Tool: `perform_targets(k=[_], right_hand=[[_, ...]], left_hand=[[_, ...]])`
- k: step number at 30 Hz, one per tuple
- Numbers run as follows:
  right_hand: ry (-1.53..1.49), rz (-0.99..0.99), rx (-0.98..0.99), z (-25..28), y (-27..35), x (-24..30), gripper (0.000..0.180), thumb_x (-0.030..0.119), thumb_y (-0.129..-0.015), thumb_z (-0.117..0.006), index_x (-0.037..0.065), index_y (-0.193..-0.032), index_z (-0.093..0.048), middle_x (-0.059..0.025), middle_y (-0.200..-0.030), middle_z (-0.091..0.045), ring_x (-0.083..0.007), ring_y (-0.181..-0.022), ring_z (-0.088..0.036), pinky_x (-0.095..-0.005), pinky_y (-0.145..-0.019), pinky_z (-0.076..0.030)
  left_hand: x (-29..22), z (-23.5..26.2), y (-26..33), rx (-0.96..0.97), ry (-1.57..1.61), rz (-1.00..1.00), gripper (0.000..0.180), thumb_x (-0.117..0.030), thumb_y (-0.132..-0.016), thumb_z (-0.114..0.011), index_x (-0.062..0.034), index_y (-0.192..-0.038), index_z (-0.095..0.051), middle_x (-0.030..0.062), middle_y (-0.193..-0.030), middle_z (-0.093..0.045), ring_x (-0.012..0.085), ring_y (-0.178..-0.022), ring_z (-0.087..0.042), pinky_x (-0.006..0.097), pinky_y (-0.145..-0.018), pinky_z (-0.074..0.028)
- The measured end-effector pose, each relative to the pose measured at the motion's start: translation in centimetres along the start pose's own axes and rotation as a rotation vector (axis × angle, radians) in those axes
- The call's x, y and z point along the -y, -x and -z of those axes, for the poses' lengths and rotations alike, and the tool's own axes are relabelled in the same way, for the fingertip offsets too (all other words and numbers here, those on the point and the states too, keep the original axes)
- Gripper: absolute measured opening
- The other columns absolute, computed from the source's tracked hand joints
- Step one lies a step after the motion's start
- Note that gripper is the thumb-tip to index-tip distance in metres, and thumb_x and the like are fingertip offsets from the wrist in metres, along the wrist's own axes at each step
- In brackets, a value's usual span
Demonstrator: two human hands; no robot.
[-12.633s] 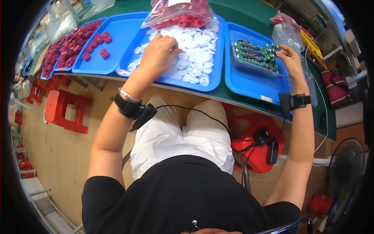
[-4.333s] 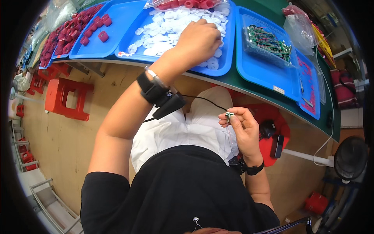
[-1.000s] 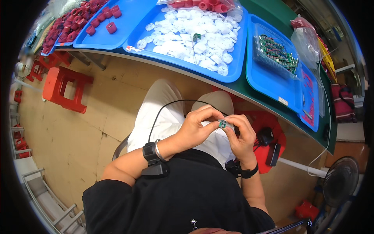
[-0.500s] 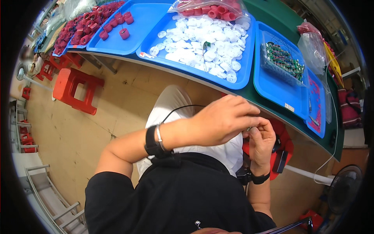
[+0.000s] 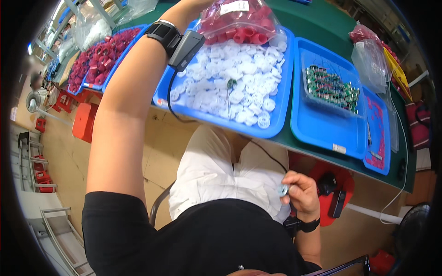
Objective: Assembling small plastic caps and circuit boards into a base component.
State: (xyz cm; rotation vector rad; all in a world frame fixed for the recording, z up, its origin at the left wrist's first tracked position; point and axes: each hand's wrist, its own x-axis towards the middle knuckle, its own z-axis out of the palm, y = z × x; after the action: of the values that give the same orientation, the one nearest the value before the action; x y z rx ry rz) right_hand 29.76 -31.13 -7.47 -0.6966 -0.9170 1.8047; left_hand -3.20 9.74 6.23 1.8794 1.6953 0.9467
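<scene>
My left arm stretches far forward over the table. My left hand (image 5: 194, 6) is at the top rim of the picture, beside a clear bag of red plastic caps (image 5: 248, 27); its fingers are cut off from view. Close to my lap, my right hand (image 5: 301, 191) pinches a small round whitish disc (image 5: 283, 189) between thumb and fingers. In front of me, a blue tray (image 5: 276, 126) is heaped with white round plastic pieces (image 5: 248, 78), and a small green circuit board (image 5: 231, 84) with a thin wire lies on top of them.
To the right, a clear box of green circuit boards (image 5: 331, 89) sits in a blue tray (image 5: 317, 140). Beside it stands a narrow blue tray (image 5: 375, 156) with small pink parts and a tool. Red caps (image 5: 99, 62) fill trays at left. A dark cable hangs from my left wrist.
My left hand has left my right hand and swung forward and left, up to the bag. The disc in my right hand now shows clearly. The view has shifted.
</scene>
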Motion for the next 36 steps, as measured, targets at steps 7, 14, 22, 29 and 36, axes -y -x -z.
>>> perform_targets(k=[7,14,22,29,36], right_hand=[[-0.039,-0.155,0.01,2.7,0.1,1.0,0.023,-0.001,-0.088,-0.059,-0.011,-0.108,-0.062,-0.0126,-0.093,-0.056,-0.0156,-0.069,-0.06,-0.0251,-0.062,-0.049],[-0.045,-0.258,0.011,3.4,-1.1,1.8,0.023,-0.005,-0.087,-0.057,-0.012,-0.109,-0.062,-0.0139,-0.095,-0.057,-0.0157,-0.069,-0.06,-0.0257,-0.063,-0.049],[-0.058,-0.277,-0.019,3.9,-2.4,1.2,0.023,-0.003,-0.087,-0.058,-0.01,-0.109,-0.062,-0.0131,-0.093,-0.057,-0.0156,-0.069,-0.06,-0.0254,-0.062,-0.049],[-0.078,-0.214,-0.083,4.0,-2.0,0.8,0.024,-0.002,-0.087,-0.058,-0.011,-0.109,-0.06,-0.0112,-0.091,-0.055,-0.0149,-0.069,-0.061,-0.0253,-0.063,-0.05],[-0.044,-0.169,-0.124,3.2,-1.4,0.4,0.02,-0.001,-0.085,-0.06,-0.011,-0.102,-0.062,-0.0126,-0.086,-0.054,-0.0159,-0.059,-0.059,-0.026,-0.054,-0.049]], left_hand=[[-1.1,-1.7,-2.5,0.03,0.354,0.216,0.052,-0.057,-0.09,-0.056,-0.009,-0.102,-0.069,0.0033,-0.087,-0.068,0.0162,-0.073,-0.058,0.029,-0.064,-0.042],[4.4,-3.6,-6.3,0.329,1.071,0.165,0.037,-0.041,-0.088,-0.065,-0.013,-0.113,-0.065,0.0031,-0.099,-0.069,0.0166,-0.091,-0.063,0.033,-0.077,-0.049],[4.4,-4.6,-7.4,0.117,0.776,0.005,0.028,-0.025,-0.088,-0.067,-0.0061,-0.109,-0.064,0.0034,-0.091,-0.068,0.0136,-0.077,-0.063,0.026,-0.065,-0.05],[-0.8,-5.3,-6.4,-0.183,0.755,-0.462,0.015,-0.008,-0.087,-0.065,-0.0038,-0.101,-0.063,-0.0017,-0.086,-0.064,0.0059,-0.075,-0.057,0.021,-0.067,-0.045],[-2.2,-3.7,-2.7,-0.166,0.955,-0.523,0.008,-0.004,-0.086,-0.065,-0.0071,-0.093,-0.062,-0.0036,-0.077,-0.06,0.0036,-0.062,-0.05,0.019,-0.056,-0.037]])
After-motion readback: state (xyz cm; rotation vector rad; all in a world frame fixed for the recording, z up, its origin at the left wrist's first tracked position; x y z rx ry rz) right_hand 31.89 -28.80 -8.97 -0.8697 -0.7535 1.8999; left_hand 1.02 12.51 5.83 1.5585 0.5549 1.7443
